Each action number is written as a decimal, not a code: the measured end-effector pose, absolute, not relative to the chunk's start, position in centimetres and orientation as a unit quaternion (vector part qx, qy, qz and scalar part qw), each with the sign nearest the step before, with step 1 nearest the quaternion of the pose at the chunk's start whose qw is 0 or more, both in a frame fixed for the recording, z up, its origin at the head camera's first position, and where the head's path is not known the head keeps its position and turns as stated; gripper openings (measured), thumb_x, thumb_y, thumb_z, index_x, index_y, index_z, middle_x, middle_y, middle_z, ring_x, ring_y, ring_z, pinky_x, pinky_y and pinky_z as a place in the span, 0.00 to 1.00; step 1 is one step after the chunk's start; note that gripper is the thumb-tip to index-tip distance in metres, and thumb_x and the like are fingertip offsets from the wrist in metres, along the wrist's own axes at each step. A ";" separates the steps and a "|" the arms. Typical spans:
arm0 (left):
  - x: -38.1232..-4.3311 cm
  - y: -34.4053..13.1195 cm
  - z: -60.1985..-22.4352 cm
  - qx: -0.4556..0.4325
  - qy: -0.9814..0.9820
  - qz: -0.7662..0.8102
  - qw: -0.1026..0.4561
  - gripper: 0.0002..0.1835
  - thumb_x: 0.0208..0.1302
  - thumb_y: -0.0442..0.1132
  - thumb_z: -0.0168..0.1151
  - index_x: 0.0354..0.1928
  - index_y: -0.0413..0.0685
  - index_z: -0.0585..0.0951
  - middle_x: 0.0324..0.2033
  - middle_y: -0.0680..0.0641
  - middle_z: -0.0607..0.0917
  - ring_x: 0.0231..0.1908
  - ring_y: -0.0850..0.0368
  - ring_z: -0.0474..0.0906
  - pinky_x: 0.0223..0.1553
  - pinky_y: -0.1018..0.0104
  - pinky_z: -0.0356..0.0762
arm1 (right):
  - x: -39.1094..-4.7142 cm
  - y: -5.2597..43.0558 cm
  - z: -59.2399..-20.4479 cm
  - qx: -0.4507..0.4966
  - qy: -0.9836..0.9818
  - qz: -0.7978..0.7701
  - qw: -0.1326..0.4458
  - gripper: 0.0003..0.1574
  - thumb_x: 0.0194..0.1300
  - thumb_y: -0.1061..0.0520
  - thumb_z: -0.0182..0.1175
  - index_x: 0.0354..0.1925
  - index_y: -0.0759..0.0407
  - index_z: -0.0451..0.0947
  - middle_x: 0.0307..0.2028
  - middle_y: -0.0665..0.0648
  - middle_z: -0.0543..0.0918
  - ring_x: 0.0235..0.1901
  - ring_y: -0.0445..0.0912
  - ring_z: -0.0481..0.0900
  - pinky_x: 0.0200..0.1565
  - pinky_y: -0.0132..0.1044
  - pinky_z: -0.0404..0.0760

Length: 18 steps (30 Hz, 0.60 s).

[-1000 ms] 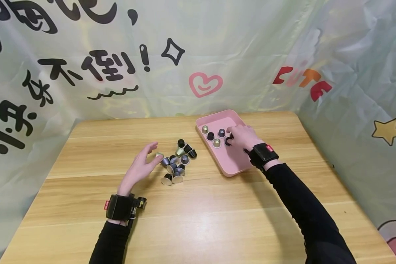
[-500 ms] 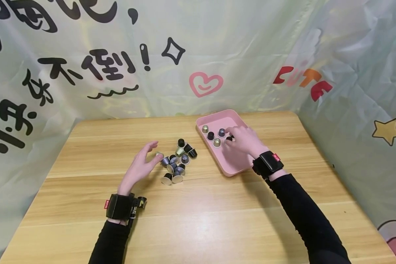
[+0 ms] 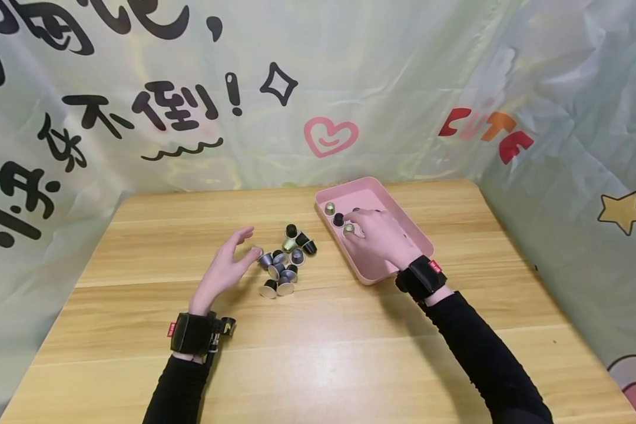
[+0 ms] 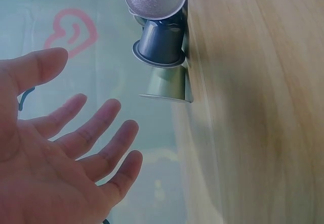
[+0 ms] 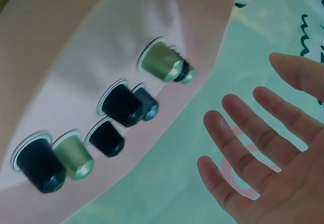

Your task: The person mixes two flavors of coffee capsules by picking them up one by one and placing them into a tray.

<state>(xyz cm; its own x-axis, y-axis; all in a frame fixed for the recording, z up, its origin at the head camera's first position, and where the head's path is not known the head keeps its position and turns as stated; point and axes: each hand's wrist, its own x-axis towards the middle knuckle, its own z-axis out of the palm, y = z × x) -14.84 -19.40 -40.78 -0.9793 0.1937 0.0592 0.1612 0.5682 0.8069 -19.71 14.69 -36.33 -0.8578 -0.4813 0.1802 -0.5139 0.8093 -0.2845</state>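
My right hand [image 3: 384,235] hovers over the pink tray [image 3: 371,277] with its fingers spread and nothing between them, as the right wrist view shows. Coffee capsules stand in the tray: a black capsule [image 5: 121,102], a green capsule [image 5: 162,62] and several more like them; in the head view the hand covers part of them. My left hand [image 3: 226,268] is held up beside a loose heap of capsules, palm empty and fingers loosely extended. Close to its thumb are a blue-grey capsule [image 4: 162,42] and a pale green capsule [image 4: 169,82], apart from the hand in the left wrist view.
In the heap between the hands, black capsules [image 3: 308,245] and silver-rimmed capsules [image 3: 285,286] lie tipped or upright. The wooden table [image 3: 318,365] reaches back to a printed cloth backdrop [image 3: 392,118], which also closes off the right side.
My right hand has shifted left across the tray and opened away from the black capsule that was at its fingertips. The left hand and the heap have stayed put.
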 end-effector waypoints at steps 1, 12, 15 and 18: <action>-14.9 -19.4 -40.8 0.100 0.885 0.454 0.016 0.34 0.73 0.45 0.58 0.75 0.42 0.61 0.73 0.35 0.66 0.73 0.34 0.61 0.71 0.30 0.56 | -19.6 14.5 -36.4 0.265 -0.949 0.161 0.057 0.18 0.68 0.54 0.63 0.53 0.58 0.82 0.48 0.58 0.89 0.47 0.53 0.86 0.51 0.48 0.83; -15.1 -19.4 -41.0 0.106 0.886 0.452 0.000 0.32 0.73 0.43 0.58 0.74 0.41 0.62 0.72 0.35 0.68 0.72 0.34 0.62 0.73 0.31 0.55 | -18.3 11.3 -36.4 0.285 -0.947 0.147 0.025 0.26 0.70 0.50 0.62 0.61 0.61 0.78 0.50 0.61 0.88 0.49 0.54 0.86 0.52 0.50 0.83; -15.1 -19.3 -40.9 0.107 0.886 0.451 -0.001 0.32 0.73 0.42 0.58 0.74 0.40 0.62 0.72 0.35 0.68 0.72 0.33 0.62 0.73 0.30 0.54 | -18.3 10.4 -36.6 0.295 -0.945 0.136 0.022 0.27 0.69 0.50 0.63 0.62 0.60 0.77 0.52 0.60 0.87 0.49 0.53 0.86 0.52 0.48 0.84; -15.0 -19.3 -40.9 0.107 0.886 0.451 -0.002 0.32 0.73 0.42 0.58 0.74 0.39 0.62 0.72 0.34 0.68 0.72 0.33 0.62 0.73 0.30 0.53 | -18.4 9.7 -36.8 0.300 -0.944 0.134 0.021 0.28 0.69 0.51 0.64 0.62 0.61 0.77 0.55 0.60 0.86 0.52 0.54 0.85 0.55 0.49 0.83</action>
